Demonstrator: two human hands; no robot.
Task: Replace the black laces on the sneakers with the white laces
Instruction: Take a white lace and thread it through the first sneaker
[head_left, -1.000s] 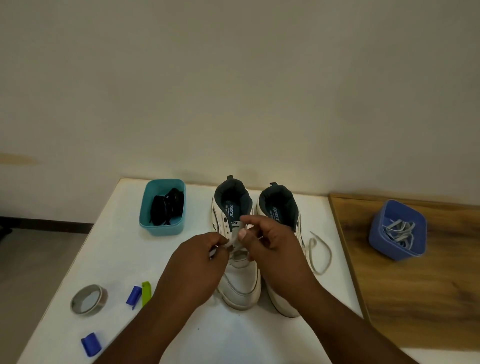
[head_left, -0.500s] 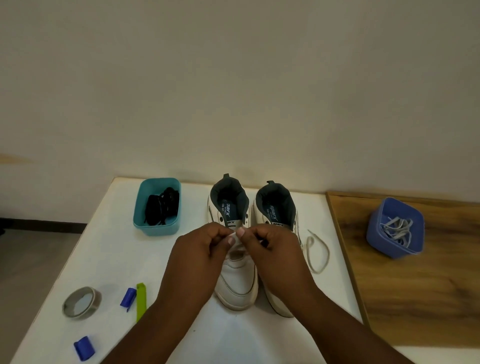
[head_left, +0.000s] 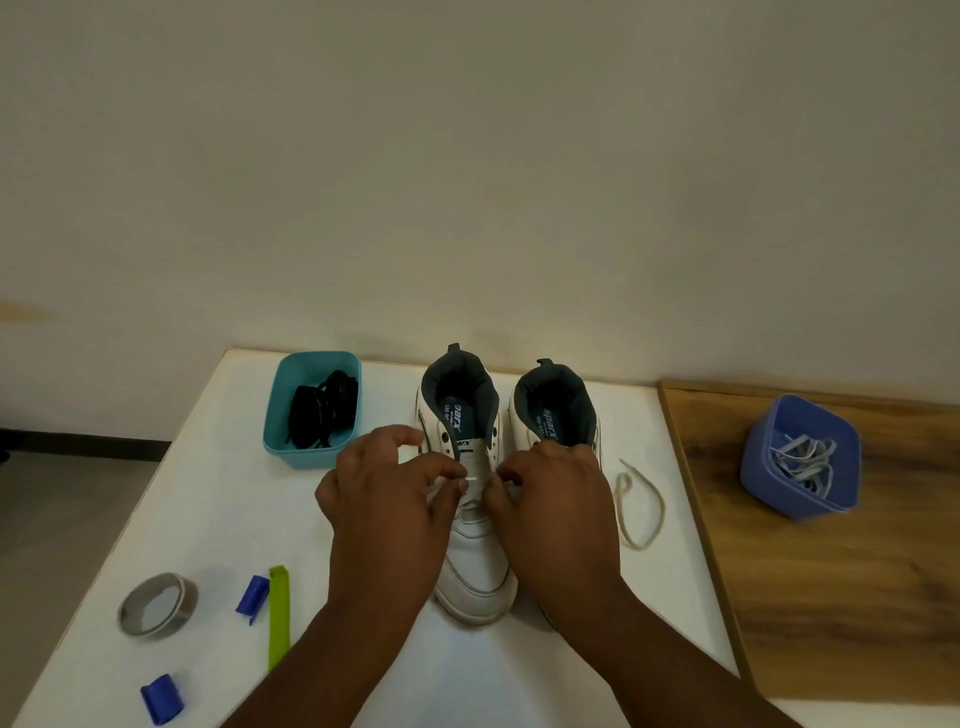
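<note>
White lace (head_left: 470, 475) is getting threaded on the left sneaker (head_left: 470, 499), which sits toe-toward-me mid worktop (head_left: 218, 519), touching the right sneaker (head_left: 553, 410). Left hand (head_left: 387, 493) is pinching the lace between thumb and forefinger just left of the eyelets, with the other fingers curled up above it. Right hand (head_left: 553, 499) is pinching the other side, I think; the fingertips are tucked in, so I can't see the exact grip. A short stretch of lace shows between them across the tongue.

Lace looks flat, soft and floppy, weighs nothing, and won't push through a hole on its own. I'd hold it right at the stiff tip, close to the eyelet, or it'll just buckle. The sneaker is light enough to slide, so it may need bracing.

Black laces (head_left: 324, 415) are already dumped in the teal tub (head_left: 311, 454) at far left. More white ones are in the blue tub (head_left: 795, 493) on the wooden board (head_left: 831, 597), right. A loose lace (head_left: 641, 501) trails off the right sneaker's side. Tape roll (head_left: 158, 605), green strip (head_left: 278, 616) and blue clips (head_left: 252, 597) sit near left.
</note>
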